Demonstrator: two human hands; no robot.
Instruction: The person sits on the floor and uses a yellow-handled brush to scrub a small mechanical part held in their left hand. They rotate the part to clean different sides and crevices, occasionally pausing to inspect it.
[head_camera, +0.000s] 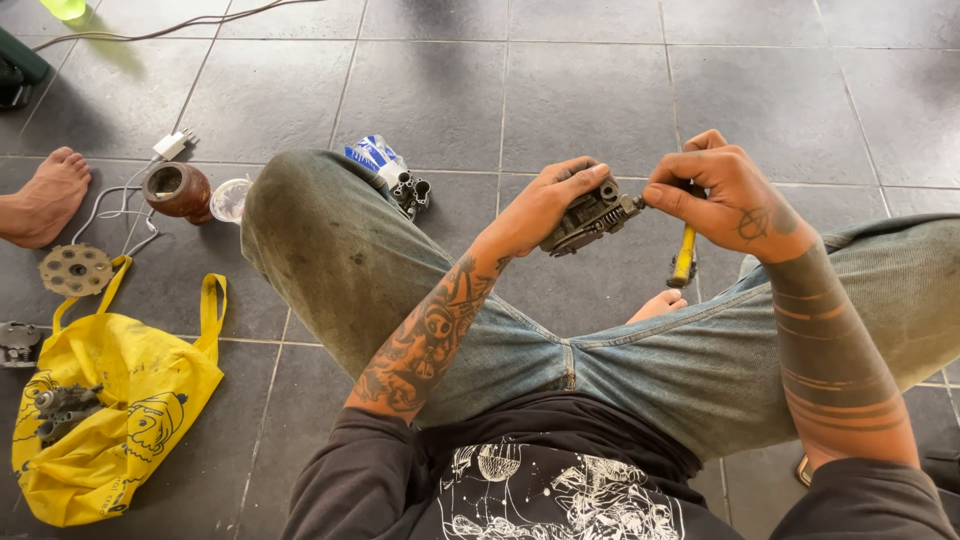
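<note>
We see the left hand (545, 205) wrapped around a dark metal engine part (590, 215), held up above the lap between the knees, its grip closed on the body. The right hand (720, 195) pinches a yellow-handled screwdriver (684, 255) against the part's end. We judge the part heavy, rigid, perhaps oily; best held by its blocky body.

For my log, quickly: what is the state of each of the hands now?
Left hand: closed around the dark grey metal engine part.
Right hand: closed, pinching that part's end; yellow-handled tool under the palm.
</note>
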